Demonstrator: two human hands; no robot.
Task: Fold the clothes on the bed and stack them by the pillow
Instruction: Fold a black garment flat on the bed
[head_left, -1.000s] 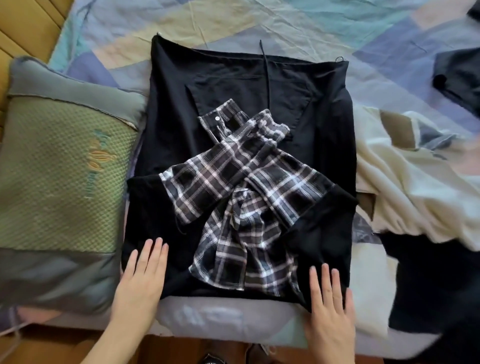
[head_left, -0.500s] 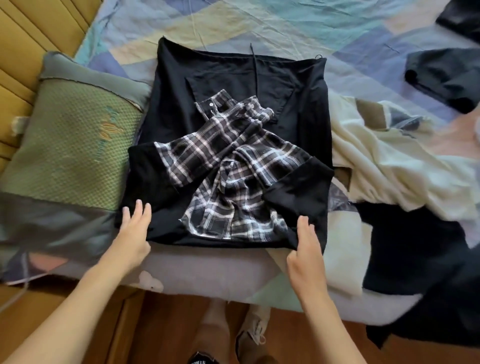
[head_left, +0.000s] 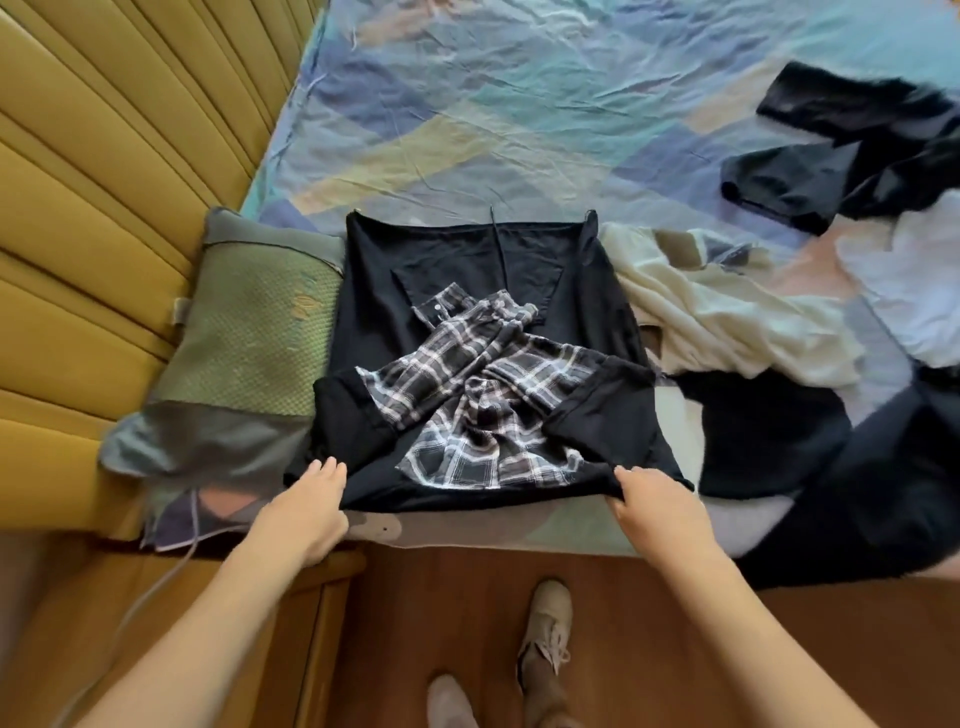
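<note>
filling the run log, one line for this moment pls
step: fold | left hand: grips garment hem | right hand: grips hem | pillow: beside

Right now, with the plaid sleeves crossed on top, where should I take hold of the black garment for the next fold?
Grip the black garment at its two near hem corners, coming from the bed's near edge. The left hand and right hand are already there; that hem lies straight and free, so it probably lifts over the plaid sleeves evenly.

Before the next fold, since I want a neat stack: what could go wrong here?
The loose plaid sleeves crossed on the black garment could slide or bunch as the left hand and right hand lift its near hem. That hem lies at the bed edge, so it might slip off.
</note>
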